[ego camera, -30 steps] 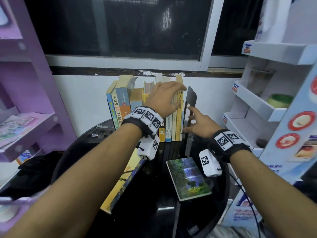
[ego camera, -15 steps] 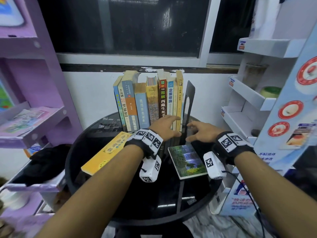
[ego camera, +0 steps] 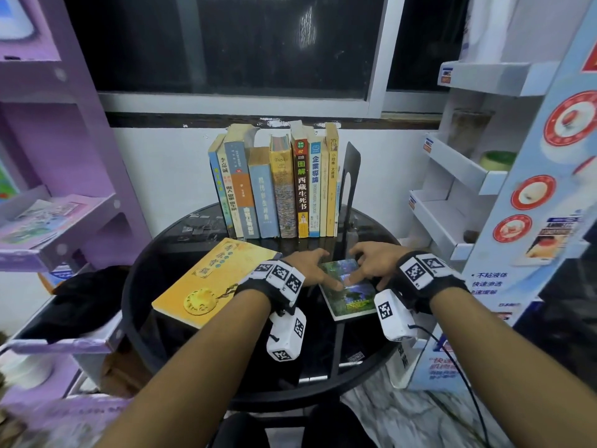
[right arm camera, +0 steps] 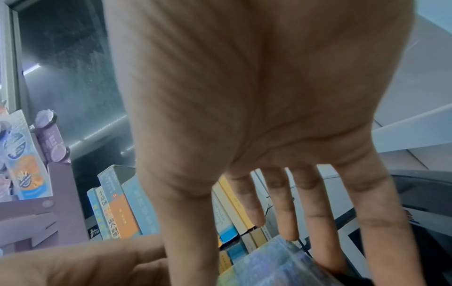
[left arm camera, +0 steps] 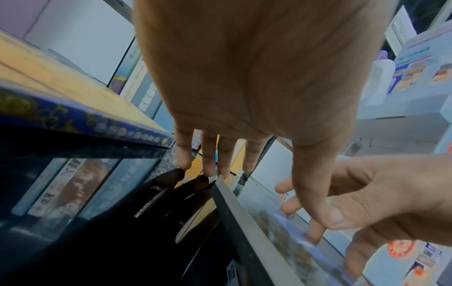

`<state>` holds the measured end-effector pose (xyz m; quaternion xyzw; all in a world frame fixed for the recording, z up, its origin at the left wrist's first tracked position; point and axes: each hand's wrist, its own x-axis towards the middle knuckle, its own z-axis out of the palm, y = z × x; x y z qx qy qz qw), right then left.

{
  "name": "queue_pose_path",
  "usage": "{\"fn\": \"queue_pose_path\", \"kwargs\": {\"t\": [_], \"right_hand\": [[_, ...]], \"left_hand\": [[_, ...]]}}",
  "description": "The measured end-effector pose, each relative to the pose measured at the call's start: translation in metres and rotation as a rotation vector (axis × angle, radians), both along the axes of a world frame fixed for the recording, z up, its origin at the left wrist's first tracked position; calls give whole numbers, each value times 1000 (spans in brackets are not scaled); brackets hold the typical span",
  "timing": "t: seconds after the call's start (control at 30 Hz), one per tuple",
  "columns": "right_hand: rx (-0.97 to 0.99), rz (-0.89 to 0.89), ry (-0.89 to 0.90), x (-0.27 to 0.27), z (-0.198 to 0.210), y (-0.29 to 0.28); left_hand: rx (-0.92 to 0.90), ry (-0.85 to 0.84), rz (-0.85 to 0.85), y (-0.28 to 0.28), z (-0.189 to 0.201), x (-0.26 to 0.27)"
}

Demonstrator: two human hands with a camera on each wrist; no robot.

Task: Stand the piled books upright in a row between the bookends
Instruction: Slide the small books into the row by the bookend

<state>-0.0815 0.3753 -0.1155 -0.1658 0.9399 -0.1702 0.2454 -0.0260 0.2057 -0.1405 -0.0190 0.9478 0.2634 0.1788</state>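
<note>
You've left the upright row (ego camera: 277, 189) and black bookend (ego camera: 350, 179) at the bench's (ego camera: 226, 367) back; both hands, left hand (ego camera: 308, 265) and right hand (ego camera: 371, 265), now spread, fingertips on the small flat book (ego camera: 350, 297). The yellow book (ego camera: 210, 279) lies beside, waiting.

A round table (ego camera: 168, 324) with a glossy black top carries everything. At its far side a row of upright books (ego camera: 274, 189) stands on the surface, spines facing the camera, the leftmost few tilting slightly. A black metal bookend (ego camera: 350, 176) stands upright just beside the right end of the row. Nearer, on the left half, a large yellow book (ego camera: 206, 282) lies flat, cover up, one corner reaching over the table's edge. To its right, a smaller book with a green landscape cover (ego camera: 350, 299) also lies flat on the top, apart from the yellow one.
</note>
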Motion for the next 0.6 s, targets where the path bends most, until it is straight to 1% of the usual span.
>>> {"fn": "queue_pose_path", "kwargs": {"t": [0.17,0.23,0.33,0.6], "right_hand": [[52,9,21,3,-2,0],[61,10,41,5,-4,-2],[46,-9,38,5,-5,-2],[-57,-41,-66,3,-9,4]], "left_hand": [[-185,91,-60,5,-2,2],[-223,114,-63,8,-4,2],[-225,112,-51,10,-3,2],[-231,83,-37,12,0,-2]]}}
